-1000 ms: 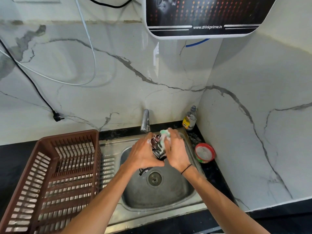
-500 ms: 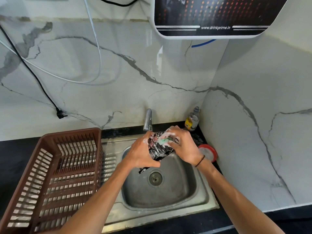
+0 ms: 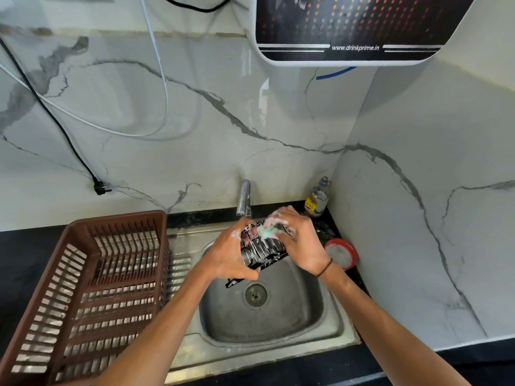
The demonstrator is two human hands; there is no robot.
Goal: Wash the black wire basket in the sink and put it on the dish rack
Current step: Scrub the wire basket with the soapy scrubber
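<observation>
The left hand (image 3: 227,256) grips the black wire basket (image 3: 262,250) from its left side, with the fingers curled round the wires. There is white soap foam on this hand. The right hand (image 3: 299,243) is on the other side of the basket. Its fingers pinch a green sponge (image 3: 268,232) and press it on the top of the basket. Foam covers these fingers too. A thin black band (image 3: 325,268) goes round the right wrist.

The basket is up in the air, above the back part of the sink (image 3: 278,324). It is tilted, and one low corner pokes out under the left hand, near the drain (image 3: 255,294). The wires look wet and soapy.

The tap (image 3: 243,198) stands just behind the hands, at the back edge of the sink. To the right of the tap, in the corner, is a small bottle (image 3: 317,197) with a yellow label. In front of the bottle, beside the sink, lies a round red tub (image 3: 342,253) with white stuff in it.

To the left of the sink a brown dish rack (image 3: 83,291) sits on the black desk (image 3: 16,260). Its right side is over the ridged metal part next to the bowl.

On the marble wall (image 3: 195,135) a black plug (image 3: 100,186) hangs on its cord, and a white cable (image 3: 158,65) loops down. A water machine (image 3: 359,26) hangs up at the top.
</observation>
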